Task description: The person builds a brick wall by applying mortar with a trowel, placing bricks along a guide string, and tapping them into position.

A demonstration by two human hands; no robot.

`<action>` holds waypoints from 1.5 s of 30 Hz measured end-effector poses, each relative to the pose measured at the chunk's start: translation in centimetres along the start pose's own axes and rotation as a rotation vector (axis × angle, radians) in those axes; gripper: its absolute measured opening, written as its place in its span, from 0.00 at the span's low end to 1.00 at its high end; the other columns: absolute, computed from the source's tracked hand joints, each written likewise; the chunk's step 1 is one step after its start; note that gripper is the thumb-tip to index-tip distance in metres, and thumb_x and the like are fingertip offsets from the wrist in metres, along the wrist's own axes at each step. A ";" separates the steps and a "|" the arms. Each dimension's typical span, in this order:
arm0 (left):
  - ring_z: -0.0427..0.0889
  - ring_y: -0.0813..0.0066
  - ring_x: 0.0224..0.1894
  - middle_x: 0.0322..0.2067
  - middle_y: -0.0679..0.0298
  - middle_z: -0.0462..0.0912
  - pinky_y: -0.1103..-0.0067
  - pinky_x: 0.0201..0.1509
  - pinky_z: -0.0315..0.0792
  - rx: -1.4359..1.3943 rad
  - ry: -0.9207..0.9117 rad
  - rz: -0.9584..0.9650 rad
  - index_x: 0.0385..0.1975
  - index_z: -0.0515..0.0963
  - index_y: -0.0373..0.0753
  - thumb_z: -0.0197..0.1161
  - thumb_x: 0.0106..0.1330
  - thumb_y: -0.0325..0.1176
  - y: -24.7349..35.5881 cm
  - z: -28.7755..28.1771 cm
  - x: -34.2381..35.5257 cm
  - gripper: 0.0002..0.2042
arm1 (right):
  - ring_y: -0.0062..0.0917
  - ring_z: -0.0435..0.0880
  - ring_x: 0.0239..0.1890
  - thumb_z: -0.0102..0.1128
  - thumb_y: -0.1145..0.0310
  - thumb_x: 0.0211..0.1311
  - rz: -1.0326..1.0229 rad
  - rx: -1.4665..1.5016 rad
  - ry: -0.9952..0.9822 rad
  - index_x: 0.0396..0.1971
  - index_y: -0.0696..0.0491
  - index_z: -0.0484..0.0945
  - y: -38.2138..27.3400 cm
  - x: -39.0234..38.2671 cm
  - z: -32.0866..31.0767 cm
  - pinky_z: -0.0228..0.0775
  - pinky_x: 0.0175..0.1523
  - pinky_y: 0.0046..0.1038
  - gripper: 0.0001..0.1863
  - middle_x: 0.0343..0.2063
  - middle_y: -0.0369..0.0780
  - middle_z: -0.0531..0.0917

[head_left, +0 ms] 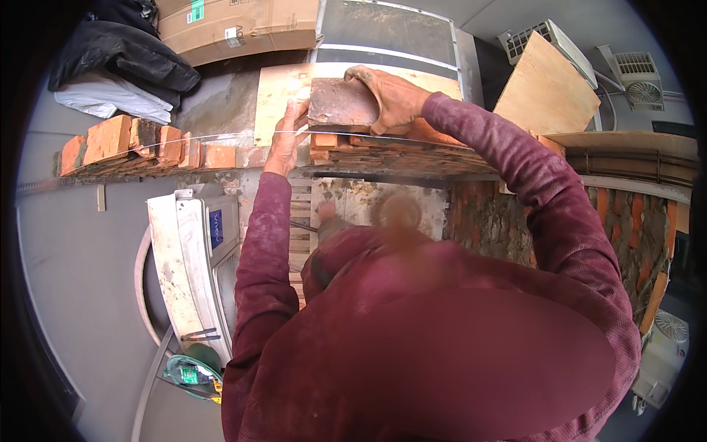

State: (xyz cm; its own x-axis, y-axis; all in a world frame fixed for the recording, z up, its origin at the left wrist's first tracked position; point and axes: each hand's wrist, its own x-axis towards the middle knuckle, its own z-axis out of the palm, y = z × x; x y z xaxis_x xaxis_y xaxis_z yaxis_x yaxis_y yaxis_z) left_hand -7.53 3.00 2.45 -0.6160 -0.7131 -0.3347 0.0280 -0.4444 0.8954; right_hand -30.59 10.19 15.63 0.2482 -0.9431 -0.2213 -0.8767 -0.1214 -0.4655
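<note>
A reddish-brown brick (340, 103), dusty with mortar, lies along the top of a brick wall (442, 158) in front of me. My right hand (398, 97) is closed round its right end, the fingers over the far edge and the thumb on the near side. My left hand (283, 140) stands upright at the brick's left end with its fingers stretched out. Whether it touches the brick I cannot tell. A thin taut string (221, 137) runs along the wall and passes by my left hand and the brick's near side.
Loose orange bricks (107, 140) stand on the wall at the left. Beyond the wall are a plywood sheet (266, 103), a cardboard box (243, 33) and dark cloth (121, 62). At lower left, pliers (200, 335) lie on a white appliance (180, 265), near a green bucket (173, 361).
</note>
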 end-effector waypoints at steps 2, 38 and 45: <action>0.68 0.62 0.62 0.61 0.53 0.69 0.68 0.67 0.60 -0.064 -0.011 -0.011 0.64 0.66 0.34 0.50 0.67 0.64 -0.5 -0.9 0.3 0.38 | 0.43 0.73 0.56 0.77 0.62 0.28 0.005 0.005 0.000 0.59 0.53 0.60 0.2 0.2 0.6 0.66 0.62 0.36 0.52 0.52 0.50 0.73; 0.72 0.60 0.60 0.56 0.56 0.76 0.57 0.65 0.65 -0.266 -0.057 -0.152 0.56 0.71 0.37 0.63 0.67 0.43 -2.1 -4.1 2.3 0.23 | 0.26 0.83 0.41 0.55 0.66 0.67 1.382 1.272 0.946 0.52 0.54 0.75 5.3 -38.2 26.4 0.77 0.45 0.30 0.16 0.42 0.38 0.83; 0.66 0.51 0.64 0.61 0.54 0.70 0.50 0.66 0.62 -0.226 -0.007 -0.107 0.62 0.66 0.39 0.63 0.65 0.48 -1.6 -6.0 2.5 0.29 | 0.40 0.77 0.57 0.65 0.53 0.52 1.572 0.616 0.124 0.55 0.57 0.72 12.2 -41.3 65.0 0.67 0.62 0.34 0.34 0.51 0.51 0.79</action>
State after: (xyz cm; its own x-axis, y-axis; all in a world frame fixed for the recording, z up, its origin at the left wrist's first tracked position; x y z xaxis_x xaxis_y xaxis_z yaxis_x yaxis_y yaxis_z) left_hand -4.44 -1.33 -1.60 -0.6303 -0.6522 -0.4211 0.1373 -0.6275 0.7664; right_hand -24.76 67.73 -36.60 -0.7012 -0.0460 -0.7115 0.0606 0.9905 -0.1237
